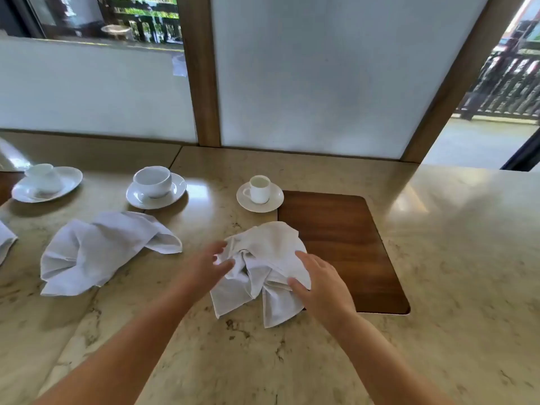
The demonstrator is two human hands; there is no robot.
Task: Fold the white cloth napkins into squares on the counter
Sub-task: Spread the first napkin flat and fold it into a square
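A crumpled white cloth napkin lies in a heap on the beige stone counter, partly over the edge of a dark wooden inset panel. My left hand touches its left side with fingers spread and fairly straight. My right hand rests on its right side, thumb and fingers straight against the cloth. A second white napkin lies loosely rumpled to the left. The corner of a third napkin shows at the left edge.
Three white cups on saucers stand along the back: a small one just behind the napkin, a wider one to its left, and one at far left. Frosted panels and wooden posts back the counter.
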